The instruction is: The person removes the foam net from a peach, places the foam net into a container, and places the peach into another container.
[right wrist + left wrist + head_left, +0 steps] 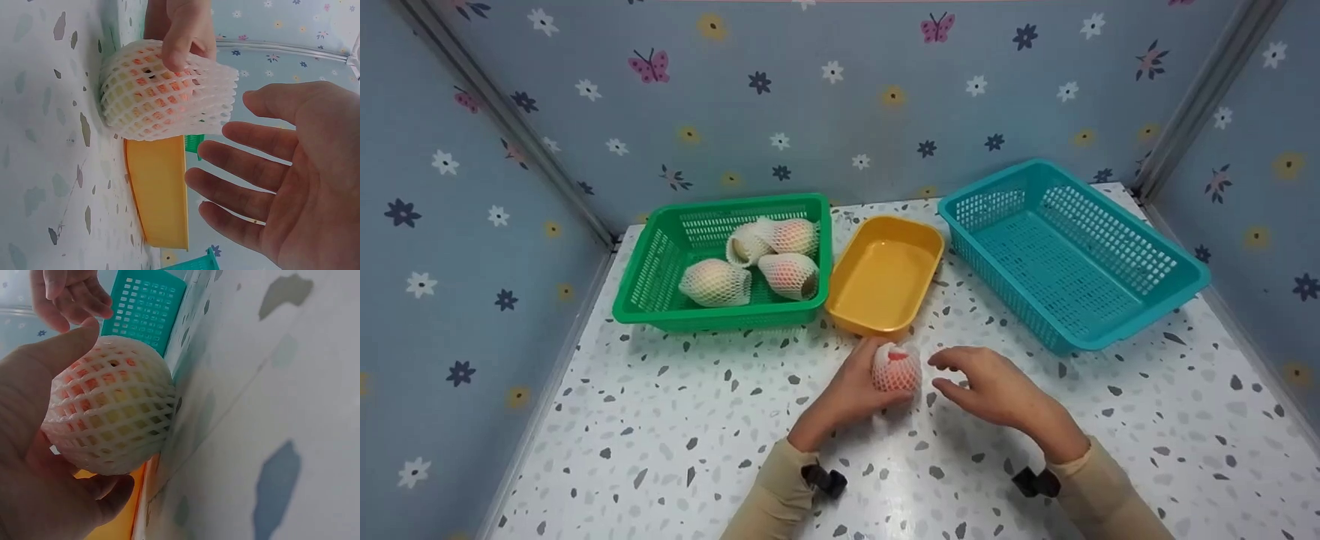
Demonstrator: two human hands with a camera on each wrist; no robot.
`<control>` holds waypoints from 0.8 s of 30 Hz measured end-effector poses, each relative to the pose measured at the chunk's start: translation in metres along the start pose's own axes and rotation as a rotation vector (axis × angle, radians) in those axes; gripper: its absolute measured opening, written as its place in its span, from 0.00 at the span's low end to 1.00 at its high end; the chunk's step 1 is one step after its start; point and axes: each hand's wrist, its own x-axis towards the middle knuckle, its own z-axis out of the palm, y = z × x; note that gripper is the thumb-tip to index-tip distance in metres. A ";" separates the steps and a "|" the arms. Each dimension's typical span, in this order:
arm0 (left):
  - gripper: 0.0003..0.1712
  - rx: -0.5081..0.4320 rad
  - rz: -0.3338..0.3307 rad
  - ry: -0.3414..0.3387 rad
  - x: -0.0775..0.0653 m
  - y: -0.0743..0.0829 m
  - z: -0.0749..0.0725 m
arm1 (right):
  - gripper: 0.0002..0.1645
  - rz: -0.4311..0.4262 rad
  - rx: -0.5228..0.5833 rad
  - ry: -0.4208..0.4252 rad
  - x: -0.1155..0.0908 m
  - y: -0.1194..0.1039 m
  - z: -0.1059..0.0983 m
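My left hand [851, 394] grips a red-and-yellow round fruit in a white foam net [896, 373], which stands on the speckled table. In the left wrist view the thumb and fingers curl around the netted fruit from the side. The right wrist view shows the net's loose end standing up above the fruit. Just to the right of it, my right hand [997, 386] hovers with spread, relaxed fingers [247, 163], apart from the fruit and holding nothing.
Several more netted fruits [716, 283] lie in a green basket [720, 319] at the left. A yellow tray [885, 277] stands just beyond the left hand. At the right is a blue-green basket [1057, 270]. Patterned walls [825, 97] enclose the table [697, 435].
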 end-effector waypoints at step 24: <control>0.23 -0.079 0.008 0.066 0.001 0.009 -0.004 | 0.14 0.023 0.034 0.006 -0.006 0.005 0.006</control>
